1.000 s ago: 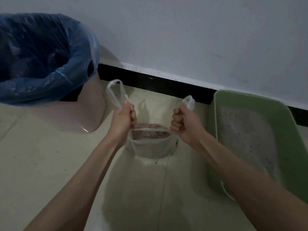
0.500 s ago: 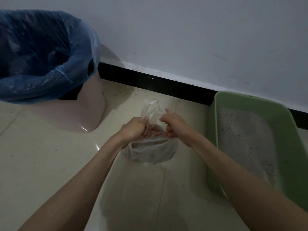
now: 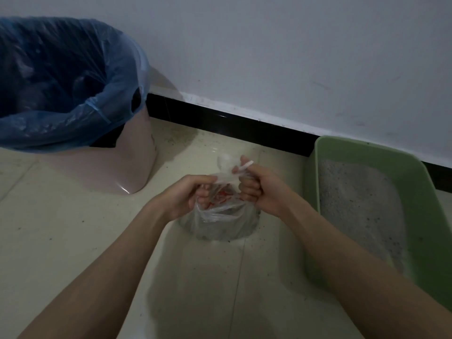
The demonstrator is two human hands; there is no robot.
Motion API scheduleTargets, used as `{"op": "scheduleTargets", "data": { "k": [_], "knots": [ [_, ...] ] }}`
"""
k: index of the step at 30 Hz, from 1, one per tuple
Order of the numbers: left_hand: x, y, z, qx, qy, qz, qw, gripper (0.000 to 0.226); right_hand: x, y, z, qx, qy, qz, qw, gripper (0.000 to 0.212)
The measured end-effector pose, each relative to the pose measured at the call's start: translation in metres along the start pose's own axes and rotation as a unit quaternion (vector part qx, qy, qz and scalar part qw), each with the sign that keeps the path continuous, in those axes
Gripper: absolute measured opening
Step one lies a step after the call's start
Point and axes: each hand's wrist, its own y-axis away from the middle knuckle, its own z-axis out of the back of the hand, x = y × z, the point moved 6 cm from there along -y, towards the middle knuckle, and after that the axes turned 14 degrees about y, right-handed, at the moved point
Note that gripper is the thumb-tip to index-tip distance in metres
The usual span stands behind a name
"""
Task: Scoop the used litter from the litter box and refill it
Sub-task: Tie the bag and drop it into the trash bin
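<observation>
A clear plastic bag (image 3: 220, 221) with red print and grey used litter sits on the tiled floor in the middle. My left hand (image 3: 186, 194) grips the bag's left handle at its neck. My right hand (image 3: 259, 189) grips the right handle, whose white end sticks up past my fingers. Both handles are bunched and crossed together above the bag. The green litter box (image 3: 425, 231) stands to the right against the wall, with grey litter (image 3: 359, 211) spread in it.
A pink bin (image 3: 127, 165) lined with a blue plastic bag (image 3: 63, 86) stands at the left by the wall. A black skirting board runs along the wall's foot. Loose litter grains dot the floor around the bag.
My hands held the bag's handles wide apart with its mouth open; they came together over the bag, which is now closed, its handles bunched and crossed between my fingers.
</observation>
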Motion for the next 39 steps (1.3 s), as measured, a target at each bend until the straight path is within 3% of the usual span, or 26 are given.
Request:
{"op": "scheduleTargets", "data": {
  "k": [2,5,8,10,14,16,22,27,30,31,32,34,35,37,39],
  "knots": [
    [0.0,-0.001,0.007,-0.023,0.055,0.01,0.998,0.033,0.006,0.004,-0.002,0.008,0.186,0.01,0.983,0.027],
    [0.001,-0.001,0.007,-0.029,0.076,0.016,0.997,0.022,0.017,0.003,-0.004,-0.046,0.486,0.029,0.872,0.018],
    [-0.002,-0.001,0.005,-0.035,0.102,0.015,0.994,0.015,0.017,-0.002,-0.007,-0.1,0.618,0.052,0.778,0.018],
    [-0.005,-0.001,0.006,-0.047,0.102,0.009,0.994,0.019,0.02,-0.001,-0.006,-0.161,0.647,0.075,0.742,0.022],
    [-0.002,-0.001,0.009,-0.057,0.09,0.017,0.994,0.028,0.026,0.004,-0.005,-0.214,0.664,0.116,0.707,0.026],
    [-0.003,-0.001,0.011,-0.062,0.029,-0.001,0.998,0.031,0.026,0.005,-0.006,-0.222,0.668,0.132,0.698,0.027],
    [-0.003,-0.001,0.009,-0.04,-0.085,-0.039,0.995,0.038,0.026,0.006,-0.007,-0.235,0.65,0.143,0.709,0.024],
    [-0.002,0.001,0.003,-0.007,-0.121,-0.058,0.991,0.023,0.024,0.001,-0.011,-0.227,0.64,0.13,0.723,0.025],
    [-0.004,0.002,0.006,-0.017,-0.198,-0.078,0.977,0.02,0.025,0.004,-0.007,-0.215,0.597,0.134,0.761,0.024],
    [-0.006,0.002,0.009,-0.035,-0.21,-0.091,0.973,0.021,0.025,0.004,-0.003,-0.212,0.557,0.126,0.793,0.023],
    [-0.007,0.002,0.013,-0.056,-0.205,-0.105,0.972,0.021,0.021,0.003,0.002,-0.205,0.478,0.109,0.847,0.021],
    [-0.011,0.002,0.02,-0.094,-0.157,-0.128,0.975,0.021,0.01,0.001,0.009,-0.177,0.176,0.055,0.967,0.017],
    [-0.011,0.002,0.023,-0.106,-0.124,-0.135,0.977,0.024,0.005,-0.001,0.011,-0.159,0.014,0.036,0.987,0.016],
    [-0.013,0.002,0.03,-0.132,-0.055,-0.145,0.979,0.03,-0.002,-0.002,0.013,-0.145,-0.201,0.023,0.969,0.016],
    [-0.012,0.003,0.042,-0.164,0.043,-0.146,0.975,0.032,-0.007,-0.001,0.013,-0.144,-0.318,0.022,0.937,0.019]
  ]
}}
